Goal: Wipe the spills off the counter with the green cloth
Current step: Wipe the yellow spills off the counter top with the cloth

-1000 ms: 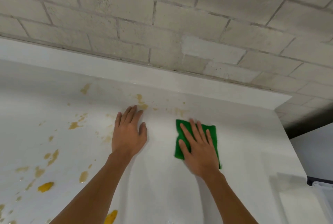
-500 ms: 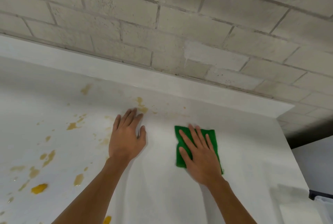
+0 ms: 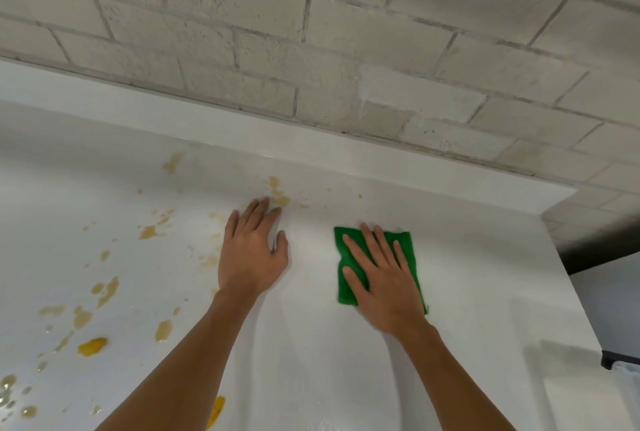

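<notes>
Many yellow and brown spills [image 3: 90, 346] lie across the left half of the white worktop [image 3: 311, 344], while the part under and around the green cloth [image 3: 410, 254] on the right looks clean, so by my reckoning most of the wiping is yet to be done. The right hand [image 3: 384, 278] lies flat on the cloth with its fingers [image 3: 372, 243] straight and a little spread, pressing it to the surface and not gripping it. The left hand [image 3: 251, 250] rests palm down beside it, fingers together and straight, holding nothing, its fingertips just short of a brownish patch [image 3: 280, 200] near the raised back ledge [image 3: 381, 153]. To do this step well, the flat palm should keep even weight over the whole cloth so the edges do not curl, and the stroke should run leftward into the soiled area in overlapping passes. The bracing hand would need to lift clear first, or it will sit in the path and pick up the mess. The thick orange blobs will likely smear, so gathering them inward and turning the cloth to a clean face seems wise, with extra care along the seam at the ledge
</notes>
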Demonstrator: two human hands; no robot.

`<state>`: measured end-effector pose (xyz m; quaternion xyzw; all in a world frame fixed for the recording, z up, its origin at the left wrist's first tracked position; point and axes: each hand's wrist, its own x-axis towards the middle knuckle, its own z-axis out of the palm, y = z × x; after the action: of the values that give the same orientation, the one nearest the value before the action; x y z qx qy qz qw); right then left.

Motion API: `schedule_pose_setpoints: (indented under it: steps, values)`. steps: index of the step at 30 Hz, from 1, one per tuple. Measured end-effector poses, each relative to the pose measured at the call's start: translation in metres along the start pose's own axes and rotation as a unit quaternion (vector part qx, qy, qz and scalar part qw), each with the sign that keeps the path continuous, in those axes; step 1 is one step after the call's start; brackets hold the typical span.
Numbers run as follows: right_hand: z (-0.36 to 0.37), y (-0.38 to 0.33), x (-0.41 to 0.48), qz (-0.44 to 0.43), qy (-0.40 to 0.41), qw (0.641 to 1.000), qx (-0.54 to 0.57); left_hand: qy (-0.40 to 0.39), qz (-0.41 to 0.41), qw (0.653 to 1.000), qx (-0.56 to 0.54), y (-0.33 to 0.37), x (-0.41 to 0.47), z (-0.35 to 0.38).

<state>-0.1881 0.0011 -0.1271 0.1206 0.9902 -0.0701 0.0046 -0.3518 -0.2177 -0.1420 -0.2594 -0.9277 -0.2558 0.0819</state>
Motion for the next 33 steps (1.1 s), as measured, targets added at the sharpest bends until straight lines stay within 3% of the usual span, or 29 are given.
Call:
schedule_pose_setpoints:
  steps: [3,6,8,13,16,22,24,29,31,33]
  values:
    - [-0.001,0.008,0.025,0.104,0.014,0.995,-0.005,0.004,0.001,1.000,-0.003,0.000,0.000,0.000]
    - [-0.002,-0.011,0.066,0.153,-0.007,0.988,0.014,0.002,0.002,1.000,0.004,0.000,0.000,0.001]
    - [-0.001,-0.026,0.079,0.131,-0.012,0.991,0.021,0.001,0.001,1.000,0.008,0.000,0.000,0.000]
    - [0.005,-0.023,0.034,-0.035,0.019,0.999,0.001,0.000,-0.002,1.000,0.009,0.001,0.000,-0.002]
    - [0.000,0.004,0.014,-0.012,0.007,1.000,0.004,-0.001,-0.002,1.000,0.009,0.001,0.000,-0.002]
    - [-0.004,0.000,0.067,0.145,-0.006,0.989,0.013,0.007,0.001,1.000,0.016,0.001,0.001,0.001]
    - [-0.003,-0.015,0.078,0.124,-0.014,0.992,0.022,0.008,0.002,1.000,0.019,0.001,0.001,0.002]
    - [-0.001,-0.007,0.033,-0.062,0.008,0.998,0.011,0.005,-0.001,1.000,0.030,0.003,0.002,-0.001]
    - [-0.005,0.016,0.019,-0.062,0.012,0.998,0.020,-0.003,-0.006,0.999,0.040,0.004,0.003,-0.001]
    - [-0.006,0.034,0.019,-0.001,0.023,1.000,0.013,-0.008,-0.006,0.999,0.045,0.005,0.003,-0.002]
